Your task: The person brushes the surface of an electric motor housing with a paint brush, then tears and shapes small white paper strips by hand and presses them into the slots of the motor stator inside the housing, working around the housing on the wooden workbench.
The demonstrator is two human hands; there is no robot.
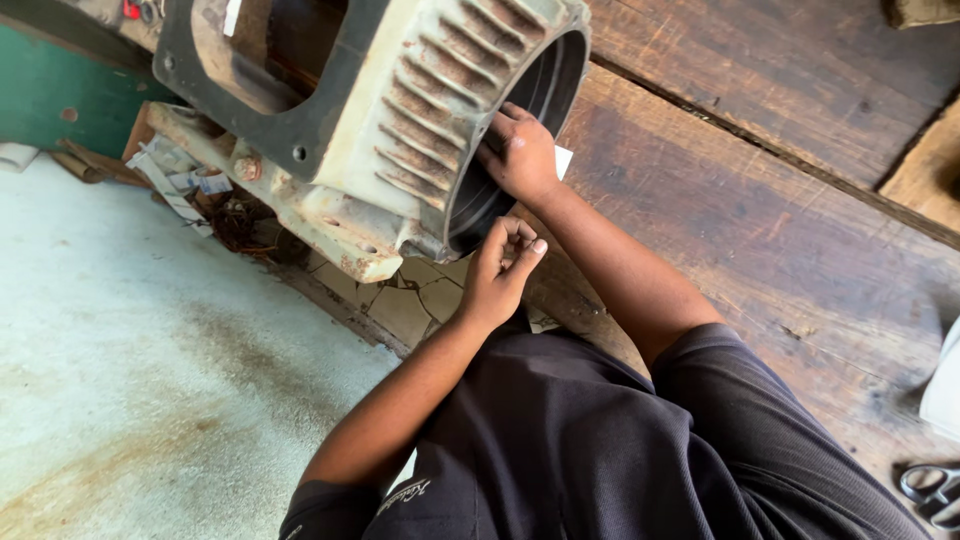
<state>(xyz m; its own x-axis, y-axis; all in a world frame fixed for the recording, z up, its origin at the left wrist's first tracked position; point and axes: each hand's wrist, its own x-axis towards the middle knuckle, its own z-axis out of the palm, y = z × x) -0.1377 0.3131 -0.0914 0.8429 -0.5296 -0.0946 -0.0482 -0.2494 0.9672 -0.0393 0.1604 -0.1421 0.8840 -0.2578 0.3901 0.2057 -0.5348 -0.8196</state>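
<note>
A big finned motor housing [400,120], cream-painted and rusty, lies on its side with its round opening facing me. My right hand [520,152] rests on the opening's rim, fingers curled at the edge. A white paper slip [563,160] sticks out from under that hand. My left hand [503,268] hovers just below the rim, with fingers curled and thumb and forefinger pinched together. Nothing shows between them.
The housing rests on a worn wooden bench [760,200]. Scissors [932,492] lie at the lower right, with a white object [945,395] at the right edge. Below the housing are cracked tiles [410,300], paper scraps and wire [215,200], and a concrete floor [130,350].
</note>
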